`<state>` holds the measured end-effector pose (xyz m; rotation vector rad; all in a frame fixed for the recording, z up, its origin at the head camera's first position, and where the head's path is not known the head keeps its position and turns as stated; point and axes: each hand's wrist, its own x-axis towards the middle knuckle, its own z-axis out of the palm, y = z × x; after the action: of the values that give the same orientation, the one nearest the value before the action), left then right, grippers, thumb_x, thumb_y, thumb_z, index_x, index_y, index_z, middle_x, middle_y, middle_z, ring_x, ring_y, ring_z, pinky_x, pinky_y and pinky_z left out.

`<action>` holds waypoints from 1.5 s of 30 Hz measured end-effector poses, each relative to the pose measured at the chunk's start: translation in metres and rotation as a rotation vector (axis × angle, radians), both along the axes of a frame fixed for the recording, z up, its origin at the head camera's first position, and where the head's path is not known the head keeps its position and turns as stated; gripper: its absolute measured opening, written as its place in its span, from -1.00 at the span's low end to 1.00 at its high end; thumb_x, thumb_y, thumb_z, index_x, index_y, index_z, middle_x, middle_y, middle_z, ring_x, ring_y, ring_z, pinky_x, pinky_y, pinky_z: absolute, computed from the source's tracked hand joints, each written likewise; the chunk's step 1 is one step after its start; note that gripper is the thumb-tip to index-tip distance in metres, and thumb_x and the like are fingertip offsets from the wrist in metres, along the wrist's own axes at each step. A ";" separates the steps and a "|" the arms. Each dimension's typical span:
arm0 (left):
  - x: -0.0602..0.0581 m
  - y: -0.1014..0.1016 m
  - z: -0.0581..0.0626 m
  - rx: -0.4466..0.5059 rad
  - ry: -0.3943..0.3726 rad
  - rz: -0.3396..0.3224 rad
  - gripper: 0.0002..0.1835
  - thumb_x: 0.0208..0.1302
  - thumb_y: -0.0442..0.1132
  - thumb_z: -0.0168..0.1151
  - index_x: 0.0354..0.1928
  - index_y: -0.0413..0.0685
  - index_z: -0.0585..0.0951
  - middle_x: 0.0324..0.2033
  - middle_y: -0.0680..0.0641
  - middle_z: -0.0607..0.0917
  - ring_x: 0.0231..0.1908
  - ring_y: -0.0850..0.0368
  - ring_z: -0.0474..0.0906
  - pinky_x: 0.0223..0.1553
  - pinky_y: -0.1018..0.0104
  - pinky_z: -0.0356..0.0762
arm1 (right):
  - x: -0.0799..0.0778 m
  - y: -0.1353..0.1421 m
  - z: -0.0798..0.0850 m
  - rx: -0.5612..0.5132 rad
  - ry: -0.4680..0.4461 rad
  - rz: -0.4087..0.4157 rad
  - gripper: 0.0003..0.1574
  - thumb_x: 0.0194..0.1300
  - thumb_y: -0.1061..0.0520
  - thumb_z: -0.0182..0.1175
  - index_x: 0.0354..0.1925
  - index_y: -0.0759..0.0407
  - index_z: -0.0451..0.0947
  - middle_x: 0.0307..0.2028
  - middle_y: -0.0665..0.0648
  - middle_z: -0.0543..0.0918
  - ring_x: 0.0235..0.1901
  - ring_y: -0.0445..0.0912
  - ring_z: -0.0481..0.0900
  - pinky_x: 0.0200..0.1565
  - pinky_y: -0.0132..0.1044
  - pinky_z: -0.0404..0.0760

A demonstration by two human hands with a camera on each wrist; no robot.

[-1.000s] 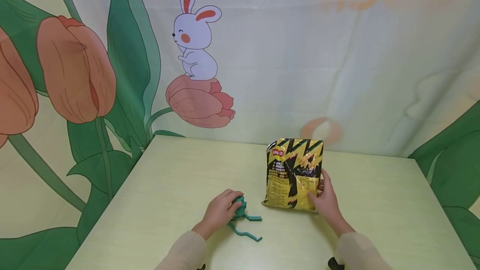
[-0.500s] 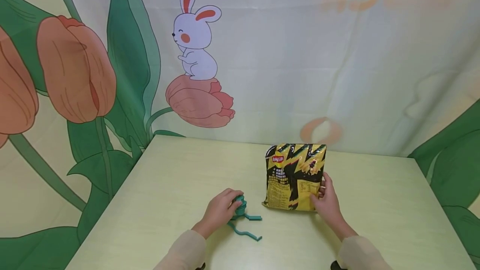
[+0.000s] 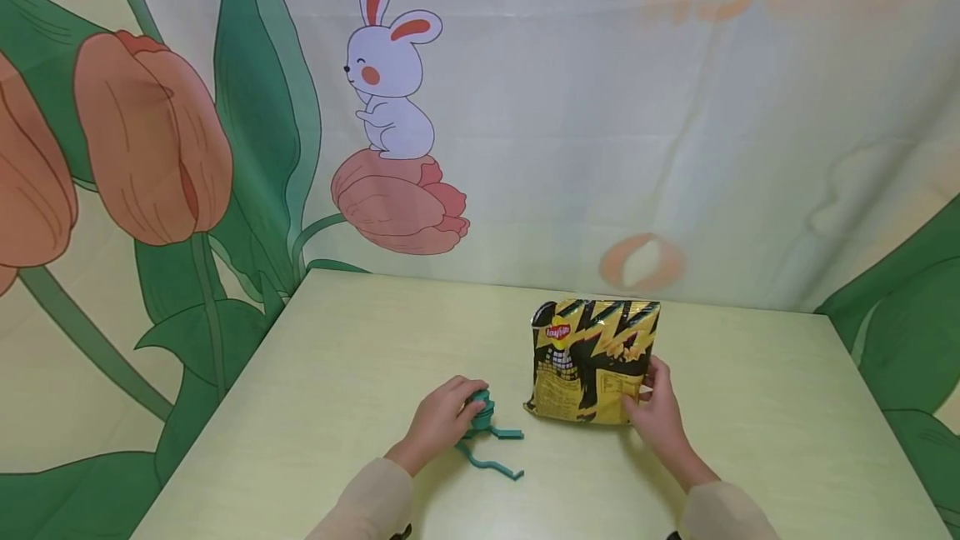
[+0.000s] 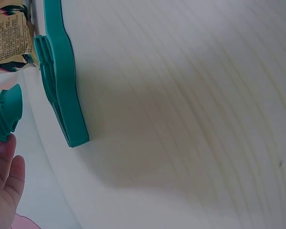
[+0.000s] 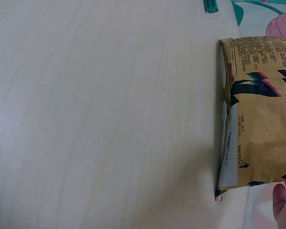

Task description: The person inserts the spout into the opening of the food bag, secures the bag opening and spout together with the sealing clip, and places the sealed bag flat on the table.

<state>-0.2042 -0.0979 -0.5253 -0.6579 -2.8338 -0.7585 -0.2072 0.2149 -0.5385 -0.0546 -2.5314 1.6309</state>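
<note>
On my head view, the left hand (image 3: pixel 442 417) pinches the ridged round top (image 3: pixel 483 415) of a teal plastic clip (image 4: pixel 66 86), below the frame's centre, its two arms pointing right. Right of centre, the right hand (image 3: pixel 662 417) grips a yellow-and-black Lay's bag (image 3: pixel 588 365) by its right edge, thumb in front, above the pale table (image 3: pixel 360 340)'s far half.

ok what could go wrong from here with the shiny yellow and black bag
The shiny yellow and black bag could tip, since the right hand grips just one side. The slim teal plastic prongs by the ridged teal plastic knob in the left hand extend bagward and might snag it.
</note>
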 end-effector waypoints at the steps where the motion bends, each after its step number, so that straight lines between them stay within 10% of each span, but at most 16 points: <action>1: 0.000 0.000 0.000 0.000 0.000 -0.001 -0.70 0.20 -0.11 0.10 -0.04 0.00 0.52 -0.22 0.06 0.57 -0.30 0.24 0.48 -0.31 0.38 0.45 | 0.001 0.000 0.001 0.001 0.004 -0.003 -0.19 0.06 0.40 0.09 0.23 0.23 -0.04 0.01 0.23 0.34 -0.08 -0.05 0.33 -0.16 -0.45 0.38; 11: 0.000 0.001 0.000 0.006 -0.002 -0.001 -0.70 0.20 -0.11 0.10 -0.04 0.01 0.52 -0.23 0.07 0.57 -0.29 0.25 0.48 -0.30 0.37 0.46 | 0.004 -0.002 0.012 -0.022 0.118 -0.010 -0.01 0.05 0.33 0.19 0.29 0.12 -0.16 0.03 0.23 0.35 -0.08 -0.03 0.35 -0.18 -0.58 0.32; 26: -0.001 0.000 0.000 0.017 0.003 -0.003 -0.70 0.18 -0.13 0.12 -0.05 -0.01 0.53 -0.24 0.06 0.57 -0.35 0.27 0.44 -0.36 0.42 0.42 | 0.007 -0.002 0.019 0.021 0.133 -0.010 -0.07 0.15 0.26 0.15 0.33 0.11 -0.16 -0.06 0.27 0.48 -0.13 -0.01 0.42 -0.13 -0.26 0.42; 45: -0.004 0.003 0.005 0.033 0.034 -0.012 -0.69 0.19 -0.12 0.11 -0.03 0.01 0.52 -0.22 0.07 0.57 -0.34 0.27 0.46 -0.34 0.42 0.43 | 0.006 0.017 0.013 0.008 0.171 -0.023 -0.13 0.11 0.30 0.18 0.29 0.05 -0.02 -0.19 0.25 0.53 -0.32 -0.35 0.40 -0.34 -0.52 0.42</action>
<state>-0.2083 -0.0944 -0.5201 -0.6767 -2.7825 -0.7867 -0.2007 0.2321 -0.5252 0.0534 -2.4002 1.5464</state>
